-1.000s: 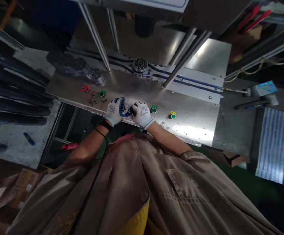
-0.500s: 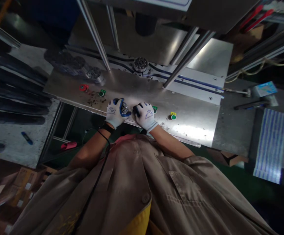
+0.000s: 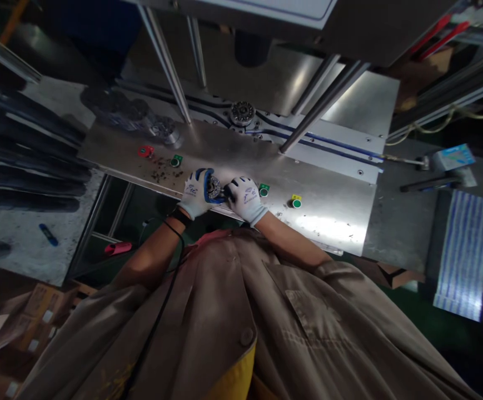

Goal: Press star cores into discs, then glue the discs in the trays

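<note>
Left hand [image 3: 195, 193]: grip curled round metal disc [image 3: 214, 188]
Right hand [image 3: 245, 198]: grip bent, contents hidden
Table [image 3: 333, 189], near front edge: green button [image 3: 263, 192]

Dim, white glare on metal tabletop [image 3: 228, 158], soft detail, stretched edges

A single head-worn camera is facing forward and steeply down toward the gloved fingers [image 3: 202, 173]. It is looking from close above the brown garment [image 3: 216, 300], which is filling the near side of the fingers, while the wide view is taking in the worktop [image 3: 328, 194] around them and metal uprights [image 3: 165, 64] beyond.
</note>
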The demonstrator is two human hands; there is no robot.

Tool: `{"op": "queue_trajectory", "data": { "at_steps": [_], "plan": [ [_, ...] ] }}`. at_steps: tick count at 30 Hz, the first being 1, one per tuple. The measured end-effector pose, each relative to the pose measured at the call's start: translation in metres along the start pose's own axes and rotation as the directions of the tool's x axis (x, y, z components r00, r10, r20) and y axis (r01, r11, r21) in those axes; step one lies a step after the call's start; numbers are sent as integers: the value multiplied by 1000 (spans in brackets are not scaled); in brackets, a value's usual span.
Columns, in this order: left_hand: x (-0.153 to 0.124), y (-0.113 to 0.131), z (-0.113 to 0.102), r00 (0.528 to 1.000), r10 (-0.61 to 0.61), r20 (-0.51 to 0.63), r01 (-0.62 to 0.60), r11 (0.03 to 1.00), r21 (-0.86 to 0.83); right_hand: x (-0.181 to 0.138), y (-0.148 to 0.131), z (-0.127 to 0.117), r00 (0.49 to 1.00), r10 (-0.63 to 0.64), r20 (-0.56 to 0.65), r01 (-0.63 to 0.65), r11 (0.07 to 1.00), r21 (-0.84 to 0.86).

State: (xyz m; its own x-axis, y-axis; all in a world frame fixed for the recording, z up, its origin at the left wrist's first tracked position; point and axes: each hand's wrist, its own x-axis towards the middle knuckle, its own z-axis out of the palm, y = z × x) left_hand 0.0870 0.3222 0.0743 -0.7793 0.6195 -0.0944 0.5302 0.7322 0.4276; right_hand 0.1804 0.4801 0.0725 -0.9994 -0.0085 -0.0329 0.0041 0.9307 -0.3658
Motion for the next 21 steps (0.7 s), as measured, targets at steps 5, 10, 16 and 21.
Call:
{"op": "queue_trajectory", "data": {
  "at_steps": [5,10,16,21],
  "plan": [
    [2,-3,-6,997,11,76,-18,996,84,-10,4,-21,972,9,-235,-7,1000,12],
    [-1,0,-7,995,83,58,-88,993,84,-13,11,-17,983,68,-172,-69,998,-2],
    [-4,14,0,999,-34,4,33,993,112,-10,7,-1,984,107,-140,-105,994,19],
    [1,5,-2,996,60,64,-65,994,90,7,8,0,995,60,-78,-57,997,43]
  ]
}}
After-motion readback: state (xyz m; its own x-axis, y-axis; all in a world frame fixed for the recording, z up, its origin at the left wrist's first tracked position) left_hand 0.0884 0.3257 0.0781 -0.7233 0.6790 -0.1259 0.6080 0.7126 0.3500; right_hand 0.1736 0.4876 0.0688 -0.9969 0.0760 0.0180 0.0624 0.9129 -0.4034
